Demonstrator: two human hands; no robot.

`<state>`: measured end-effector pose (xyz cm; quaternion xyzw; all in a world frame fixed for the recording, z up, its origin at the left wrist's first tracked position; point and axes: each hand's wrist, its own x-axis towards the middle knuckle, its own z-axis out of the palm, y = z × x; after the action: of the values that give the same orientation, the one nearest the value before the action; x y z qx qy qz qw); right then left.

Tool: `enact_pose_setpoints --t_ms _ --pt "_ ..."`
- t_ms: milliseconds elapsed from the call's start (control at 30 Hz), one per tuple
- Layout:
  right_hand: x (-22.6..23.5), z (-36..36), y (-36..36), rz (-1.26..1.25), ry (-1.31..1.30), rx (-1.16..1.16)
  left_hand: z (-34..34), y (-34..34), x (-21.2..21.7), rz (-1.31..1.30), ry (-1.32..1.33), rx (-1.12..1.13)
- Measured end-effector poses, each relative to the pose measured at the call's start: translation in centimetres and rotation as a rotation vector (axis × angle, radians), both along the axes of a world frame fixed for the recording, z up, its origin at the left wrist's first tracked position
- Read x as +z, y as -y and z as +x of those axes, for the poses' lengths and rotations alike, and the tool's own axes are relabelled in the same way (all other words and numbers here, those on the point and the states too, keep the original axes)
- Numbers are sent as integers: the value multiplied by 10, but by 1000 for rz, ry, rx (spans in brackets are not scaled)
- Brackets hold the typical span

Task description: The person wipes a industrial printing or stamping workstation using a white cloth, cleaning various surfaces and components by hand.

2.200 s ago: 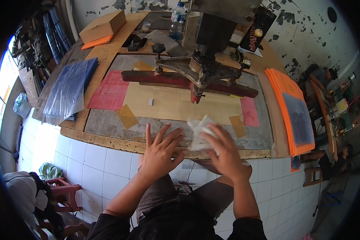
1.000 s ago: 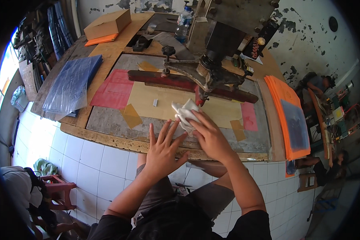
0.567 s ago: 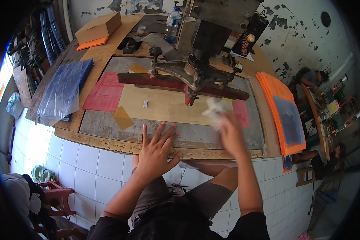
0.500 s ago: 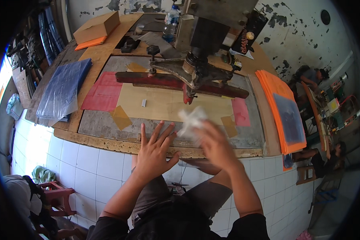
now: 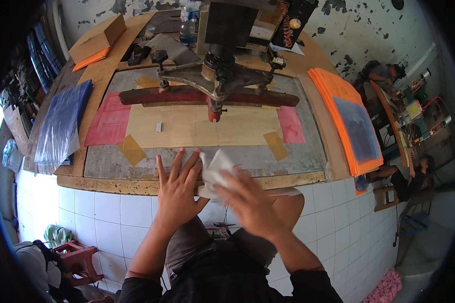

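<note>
My left hand (image 5: 176, 183) lies at the near edge of the worktable, its fingers spread and the fingertips resting on the grey metal plate (image 5: 162, 162). In my right hand (image 5: 245, 203), slightly smeared by motion, is a crumpled white cloth (image 5: 218, 169), pressed against the plate's front edge just beside the left fingers. Beyond both hands a pale yellow sheet (image 5: 197, 130) covers the middle of the plate, between a red piece (image 5: 107, 121) and a pinkish-red piece (image 5: 291, 125), with brown tape (image 5: 133, 150) at a corner. A small whitish piece (image 5: 159, 127) sits on the yellow sheet.
A press head with a dark red crossbar (image 5: 182, 95) overhangs the plate. Clear bluish plastic sheets (image 5: 60, 123) lie left; an orange stack (image 5: 333, 111) lies right. Farther back are a cardboard box (image 5: 97, 38) and a bottle (image 5: 188, 22). Other people are at the far right.
My right hand has drawn the cloth toward me, from over the plate to its near edge. The left hand stays spread at the edge. The whole view has shifted.
</note>
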<state>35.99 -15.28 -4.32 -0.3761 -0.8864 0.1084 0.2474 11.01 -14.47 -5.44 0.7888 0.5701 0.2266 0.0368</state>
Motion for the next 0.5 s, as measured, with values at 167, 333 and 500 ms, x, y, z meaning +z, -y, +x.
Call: enact_pose_setpoints --t_ms 167,333,500 --pt "-4 60 -25 -37 -22 -346 -2 3 -5 13 -23 17" --pt "-12 101 -48 93 28 -766 0 1 -4 20 -16 8" --pt "0 8 -25 7 -24 -85 -5 0 -2 -14 72 -8"
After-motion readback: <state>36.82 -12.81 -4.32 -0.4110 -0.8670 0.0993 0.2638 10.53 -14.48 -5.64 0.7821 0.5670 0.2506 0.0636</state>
